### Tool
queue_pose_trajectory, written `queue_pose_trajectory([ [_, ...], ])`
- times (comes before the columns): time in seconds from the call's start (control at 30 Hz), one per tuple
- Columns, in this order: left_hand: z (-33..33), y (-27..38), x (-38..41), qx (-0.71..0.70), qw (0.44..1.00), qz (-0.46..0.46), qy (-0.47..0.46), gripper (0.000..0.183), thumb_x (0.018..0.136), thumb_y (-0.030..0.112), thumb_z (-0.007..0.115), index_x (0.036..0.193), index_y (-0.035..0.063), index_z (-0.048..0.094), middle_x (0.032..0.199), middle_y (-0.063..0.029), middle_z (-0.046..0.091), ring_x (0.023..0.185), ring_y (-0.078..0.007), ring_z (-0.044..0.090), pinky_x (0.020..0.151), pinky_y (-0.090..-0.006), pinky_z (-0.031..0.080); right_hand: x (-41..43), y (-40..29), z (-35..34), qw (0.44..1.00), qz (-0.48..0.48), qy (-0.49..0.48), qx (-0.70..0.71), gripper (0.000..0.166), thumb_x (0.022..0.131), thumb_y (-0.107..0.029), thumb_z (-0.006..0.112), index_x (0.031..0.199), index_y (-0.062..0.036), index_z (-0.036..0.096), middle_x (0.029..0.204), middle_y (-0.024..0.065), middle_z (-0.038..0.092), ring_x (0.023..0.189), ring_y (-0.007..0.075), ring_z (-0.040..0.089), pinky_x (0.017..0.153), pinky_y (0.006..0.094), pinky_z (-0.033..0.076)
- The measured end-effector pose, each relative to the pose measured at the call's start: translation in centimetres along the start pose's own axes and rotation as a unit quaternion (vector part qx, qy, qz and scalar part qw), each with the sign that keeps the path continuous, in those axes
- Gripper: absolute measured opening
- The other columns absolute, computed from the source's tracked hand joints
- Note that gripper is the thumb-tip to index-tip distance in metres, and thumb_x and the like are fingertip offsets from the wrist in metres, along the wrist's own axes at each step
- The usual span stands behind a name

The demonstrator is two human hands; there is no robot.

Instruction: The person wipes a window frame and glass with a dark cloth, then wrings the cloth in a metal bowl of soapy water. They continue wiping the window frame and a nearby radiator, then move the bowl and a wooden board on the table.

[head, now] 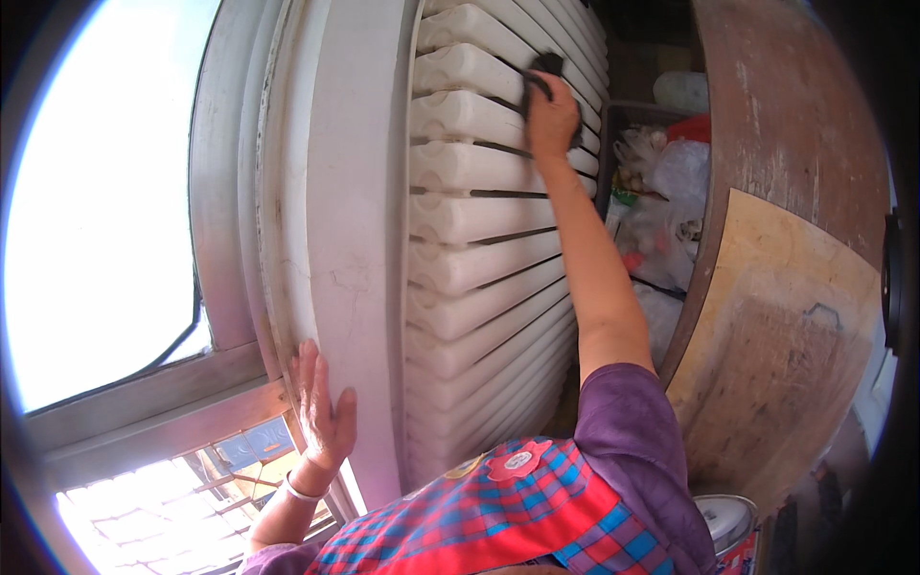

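Note:
A white sectional radiator [460,215] stands under a pale window sill [352,215]. My right hand [552,118] holds a dark cloth [548,65] against the radiator's sections, with the arm stretched out over its lower part. The cloth shows around the fingers and beside the palm. At the lower left, my left hand [323,417] rests at the edge of the sill by the window frame, fingers extended and nothing in it.
Right of the radiator, a dark crate [647,109] holds several filled plastic bags [665,230]. A worn wooden board [783,345] lies on the right, with a round lidded container [722,519] below it. A sliding window frame [223,180] borders the left.

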State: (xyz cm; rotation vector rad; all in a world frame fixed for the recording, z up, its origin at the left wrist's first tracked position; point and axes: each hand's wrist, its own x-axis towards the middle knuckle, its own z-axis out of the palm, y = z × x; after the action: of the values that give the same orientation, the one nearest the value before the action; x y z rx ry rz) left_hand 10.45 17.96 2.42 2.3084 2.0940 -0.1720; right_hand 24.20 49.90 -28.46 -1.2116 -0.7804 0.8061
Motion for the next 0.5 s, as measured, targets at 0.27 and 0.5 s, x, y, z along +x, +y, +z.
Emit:
queue_pose_trajectory([
  [0.27, 0.3, -0.2, 0.0, -0.006, 1.0, 0.0, 0.01, 0.057, 0.083, 0.003, 0.049, 0.137, -0.0012, 0.03, 0.141, -0.0235, 0.029, 0.132, -0.0382, 0.026, 0.108, -0.0473, 0.018, -0.5, -1.1, 2.2, 0.993, -0.068, -0.017, 0.095, 0.016, 0.068, -0.004, 0.068, 0.084, -0.007, 0.066, 0.088, 0.0101, 0.061, 0.085, 0.0271, 0.057, 0.077, 0.0321, 0.044],
  [0.5, -0.1, 0.1, 0.0, -0.006, 1.0, 0.0, 0.0, 0.058, 0.082, 0.002, 0.05, 0.136, -0.0023, 0.029, 0.141, -0.0239, 0.029, 0.133, -0.0382, 0.025, 0.108, -0.049, 0.015, 0.3, 0.5, -0.6, 0.965, 0.258, -0.027, 0.036, 0.015, 0.073, -0.006, 0.065, 0.088, -0.0044, 0.066, 0.089, 0.0106, 0.062, 0.084, 0.022, 0.059, 0.076, 0.0291, 0.045],
])
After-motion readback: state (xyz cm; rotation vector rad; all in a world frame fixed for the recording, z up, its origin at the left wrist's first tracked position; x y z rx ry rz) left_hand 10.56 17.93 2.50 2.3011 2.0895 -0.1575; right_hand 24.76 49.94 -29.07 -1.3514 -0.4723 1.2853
